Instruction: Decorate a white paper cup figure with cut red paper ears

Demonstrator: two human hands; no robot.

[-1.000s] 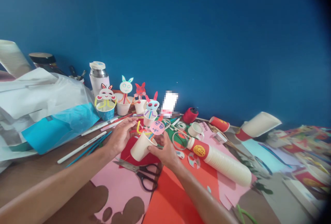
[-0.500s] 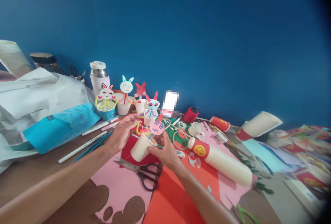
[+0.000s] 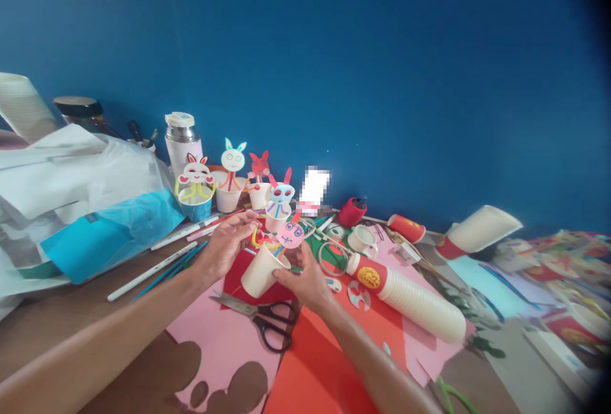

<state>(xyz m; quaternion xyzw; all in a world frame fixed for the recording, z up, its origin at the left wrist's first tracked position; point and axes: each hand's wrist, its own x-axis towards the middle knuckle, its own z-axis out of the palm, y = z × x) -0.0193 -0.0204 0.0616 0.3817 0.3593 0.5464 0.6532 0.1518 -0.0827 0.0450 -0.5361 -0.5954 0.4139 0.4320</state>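
Note:
My right hand point(image 3: 305, 277) grips a tilted white paper cup point(image 3: 259, 276), thumb on its near side and fingers behind it. Out of the cup rises a pink paper face point(image 3: 291, 234) with drawn eyes, mouth and a red ear. A bent yellow pipe cleaner point(image 3: 256, 237) sticks out at the cup's left, and my left hand point(image 3: 226, 245) is closed at its tip, thumb and fingers pinched. Just below the cup lie black-handled scissors point(image 3: 265, 318) on pink paper point(image 3: 224, 337). Close behind stands another cup puppet point(image 3: 280, 196) with a pale blue face and red ears.
Several finished-looking cup puppets point(image 3: 233, 162) line the back beside a thermos point(image 3: 182, 140). A stack of paper cups point(image 3: 415, 302) lies to the right, near a white mug point(image 3: 363, 240) and red yarn point(image 3: 352, 211). Plastic-wrapped paper point(image 3: 95, 204) fills the left; orange paper point(image 3: 319, 363) lies in front.

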